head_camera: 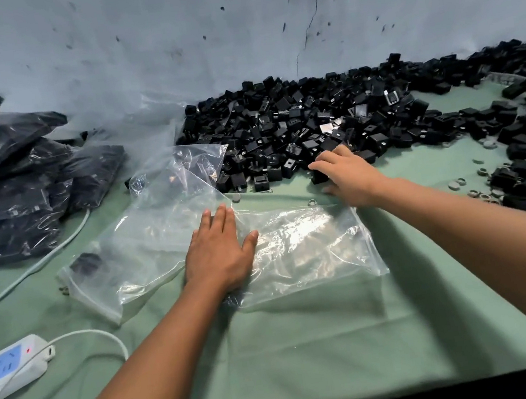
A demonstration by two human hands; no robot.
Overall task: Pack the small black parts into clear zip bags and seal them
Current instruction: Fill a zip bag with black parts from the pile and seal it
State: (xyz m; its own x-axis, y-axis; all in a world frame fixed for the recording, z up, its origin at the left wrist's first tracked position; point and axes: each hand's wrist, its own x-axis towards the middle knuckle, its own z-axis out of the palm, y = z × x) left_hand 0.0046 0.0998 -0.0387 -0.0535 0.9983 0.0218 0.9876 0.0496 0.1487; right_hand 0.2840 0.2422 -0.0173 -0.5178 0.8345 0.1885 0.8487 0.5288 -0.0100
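Observation:
A big heap of small black parts [305,125] lies on the green table along the back wall. In front of it a clear zip bag [309,247] lies flat, overlapping other clear bags [155,214] to its left, one of them with a black part inside. My left hand [218,253] presses flat on the bag with straight fingers. My right hand [346,174] reaches past the bag's far right corner to the front edge of the heap, its fingers curled round a black part [318,176].
Filled bags of black parts [6,188] are stacked at the left. A white power strip [8,367] with cables lies at the near left. More black parts and small grey rings [490,191] are scattered at the right. The green table cover [309,345] stretches to the near edge.

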